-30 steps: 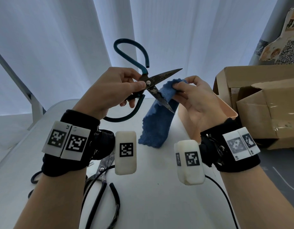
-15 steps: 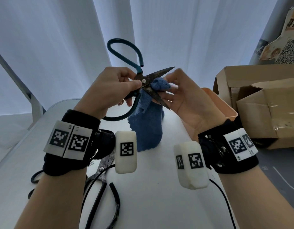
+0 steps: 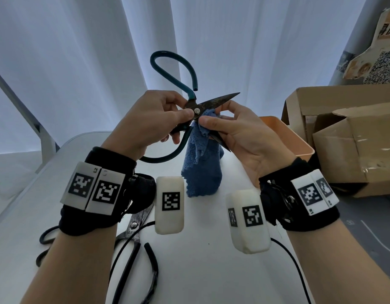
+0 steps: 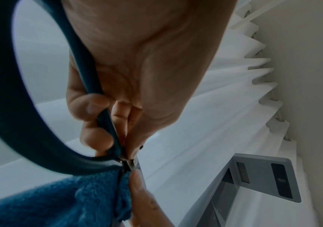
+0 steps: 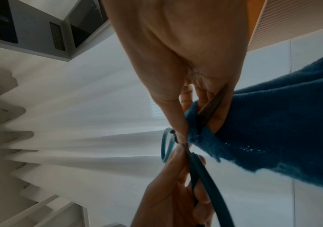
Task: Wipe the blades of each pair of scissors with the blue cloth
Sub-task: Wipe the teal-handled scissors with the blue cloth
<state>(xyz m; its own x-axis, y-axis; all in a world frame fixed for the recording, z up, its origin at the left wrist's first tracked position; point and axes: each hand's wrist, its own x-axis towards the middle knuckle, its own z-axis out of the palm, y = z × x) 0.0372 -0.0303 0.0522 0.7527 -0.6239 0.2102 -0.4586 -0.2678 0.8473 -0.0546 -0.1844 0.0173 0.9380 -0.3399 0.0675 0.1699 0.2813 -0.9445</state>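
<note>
My left hand [image 3: 154,119] grips the teal-handled scissors [image 3: 196,106] near the pivot and holds them up over the table, blades spread apart. The upper blade [image 3: 220,99] is dark and rusty and points right. My right hand [image 3: 229,126] pinches the blue cloth [image 3: 201,163] round the lower blade, close to the pivot; that blade's tip [image 3: 225,147] pokes out below the palm. The rest of the cloth hangs down to the table. In the left wrist view my fingers [image 4: 96,122] curl round the teal handle [image 4: 13,122]. The right wrist view has the cloth [image 5: 273,130] folded over the blade [image 5: 213,104].
A second pair of scissors with black handles [image 3: 134,227] lies on the white table [image 3: 200,270] under my left wrist. A peach bin [image 3: 292,139] and an open cardboard box [image 3: 352,137] stand at the right. A black cable [image 3: 297,266] runs off the right wrist. White curtains hang behind.
My right hand slid the cloth leftward along the lower blade, from near its tip up to the pivot. The thumb now lies on top of the cloth. The scissors stayed about where they were.
</note>
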